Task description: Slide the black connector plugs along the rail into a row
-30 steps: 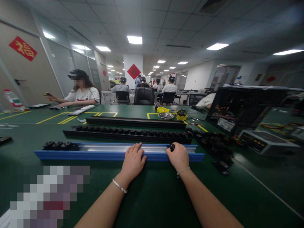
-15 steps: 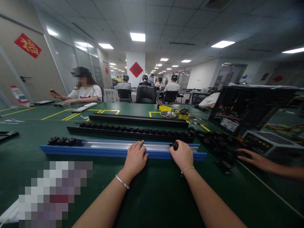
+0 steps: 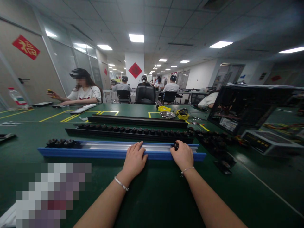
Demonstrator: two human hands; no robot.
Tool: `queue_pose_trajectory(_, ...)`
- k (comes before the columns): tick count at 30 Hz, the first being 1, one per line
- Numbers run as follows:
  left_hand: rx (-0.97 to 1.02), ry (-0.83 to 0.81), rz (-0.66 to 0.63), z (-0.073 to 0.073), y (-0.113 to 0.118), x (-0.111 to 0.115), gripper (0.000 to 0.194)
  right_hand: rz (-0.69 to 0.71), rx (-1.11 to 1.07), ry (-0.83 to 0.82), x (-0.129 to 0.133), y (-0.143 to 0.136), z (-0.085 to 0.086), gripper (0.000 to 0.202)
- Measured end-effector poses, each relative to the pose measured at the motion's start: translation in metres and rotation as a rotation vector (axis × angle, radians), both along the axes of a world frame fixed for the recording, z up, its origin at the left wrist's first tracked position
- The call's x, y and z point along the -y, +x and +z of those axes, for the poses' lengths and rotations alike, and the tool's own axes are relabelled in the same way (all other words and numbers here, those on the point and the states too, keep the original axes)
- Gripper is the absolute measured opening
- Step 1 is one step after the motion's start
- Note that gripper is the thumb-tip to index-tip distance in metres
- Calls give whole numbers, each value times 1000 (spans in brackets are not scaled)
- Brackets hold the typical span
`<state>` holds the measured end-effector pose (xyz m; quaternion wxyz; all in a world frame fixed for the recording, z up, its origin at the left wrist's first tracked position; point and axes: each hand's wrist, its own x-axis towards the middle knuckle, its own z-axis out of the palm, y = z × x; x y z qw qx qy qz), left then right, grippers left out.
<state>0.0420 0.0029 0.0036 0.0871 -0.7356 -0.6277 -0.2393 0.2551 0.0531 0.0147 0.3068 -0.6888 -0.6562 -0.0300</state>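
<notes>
A long blue rail (image 3: 95, 153) with a shiny metal channel lies across the table in front of me. Several black knob-like parts (image 3: 60, 143) sit in its left end. My left hand (image 3: 136, 158) is laid across the middle of the rail, fingers over the far wall and thumb at the near wall, gripping it. Near the right end, my right hand (image 3: 182, 155) is closed around a small round black part (image 3: 176, 146) at the channel; its lower side is hidden by my fingers and the rail wall.
Behind the blue rail lie a black rail (image 3: 130, 132) filled with similar parts and another black rail (image 3: 137, 120). Loose black parts (image 3: 224, 164) are heaped at right, beside a metal box (image 3: 270, 142) and an open computer case (image 3: 247, 107). A co-worker (image 3: 83, 91) sits at far left.
A co-worker's hand at the right, by the loose black parts, has gone out of view. My two hands stay almost where they were on the rail.
</notes>
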Motion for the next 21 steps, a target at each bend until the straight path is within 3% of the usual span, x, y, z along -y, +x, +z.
queue_pose_trajectory(21,-27,-8,-6,1,-1,1,21,-3,-11,-12,3,3,4,38)
